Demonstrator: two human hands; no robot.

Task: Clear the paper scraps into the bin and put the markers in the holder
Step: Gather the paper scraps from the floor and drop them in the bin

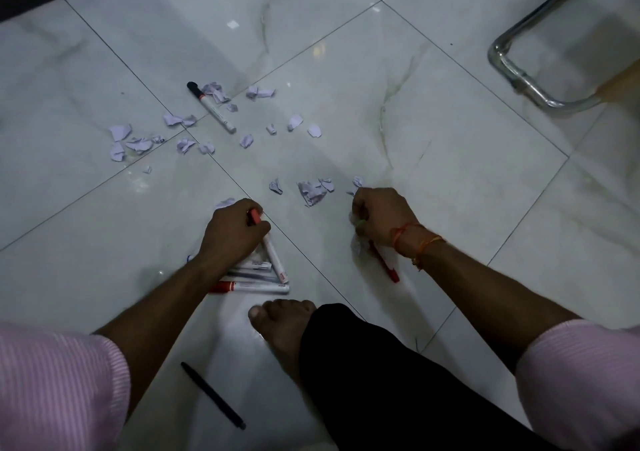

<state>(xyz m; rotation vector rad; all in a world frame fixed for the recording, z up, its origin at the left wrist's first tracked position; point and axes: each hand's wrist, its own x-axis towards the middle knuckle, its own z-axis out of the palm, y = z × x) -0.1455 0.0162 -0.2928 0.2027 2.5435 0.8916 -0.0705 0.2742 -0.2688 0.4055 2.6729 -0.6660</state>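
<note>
My left hand point(235, 230) grips a red-capped white marker point(273, 256), its cap poking out above my fingers. Under that wrist lie more markers point(254, 286) on the floor, one with a red cap. My right hand point(379, 216) is curled round crumpled paper scraps and a red pen point(384, 263) that sticks out below the fist. A black-capped marker point(212, 107) lies farther off among several torn paper scraps point(138, 140). More paper scraps point(313, 191) sit between my hands. No bin or holder is in view.
A black pen point(213, 395) lies on the tiles near my left forearm. My bare foot point(280, 322) and dark trouser leg stand between my arms. A chrome chair leg point(519, 73) curves at the upper right. The floor is glossy white marble tile.
</note>
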